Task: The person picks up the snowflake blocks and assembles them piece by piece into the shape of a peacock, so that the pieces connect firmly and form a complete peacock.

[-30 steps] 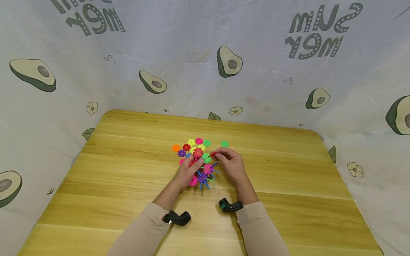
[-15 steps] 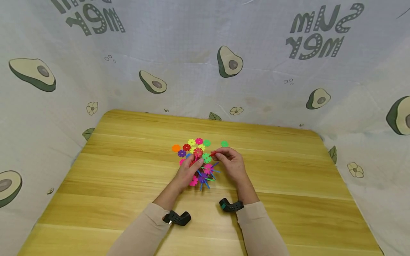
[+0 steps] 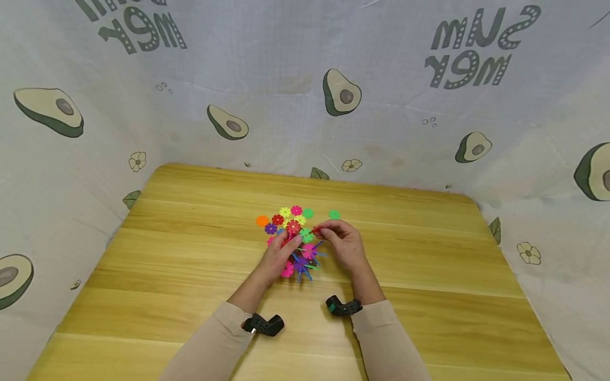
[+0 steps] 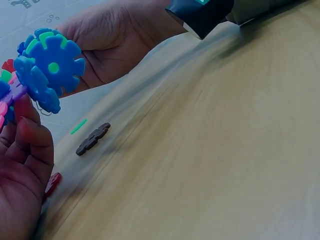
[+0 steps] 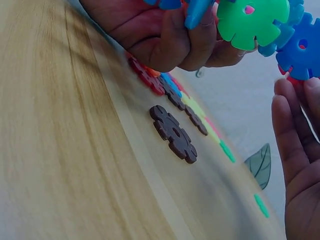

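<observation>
My left hand (image 3: 278, 255) grips a cluster of interlocked notched plastic discs; a purple disc (image 3: 301, 264) with blue ones around it shows low on the cluster. A green disc (image 5: 254, 22) and a blue disc (image 4: 56, 67) stand out on it in the wrist views. At the cluster's right side, my right hand (image 3: 344, 244) pinches a red disc (image 3: 316, 229) between thumb and fingers, close beside the green disc. That red disc appears edge-on in the head view and is mostly covered by the fingers.
Loose discs lie on the wooden table (image 3: 200, 238) behind the hands, among them an orange disc (image 3: 262, 220) and a yellow disc (image 3: 285, 211). One green disc (image 3: 334, 214) lies apart. A brown disc (image 5: 173, 134) rests beneath the hands. A printed cloth (image 3: 286, 79) hangs behind the table.
The disc cluster in my left hand has shifted very slightly to the left. My right hand keeps its pinch on the red disc in nearly the same spot.
</observation>
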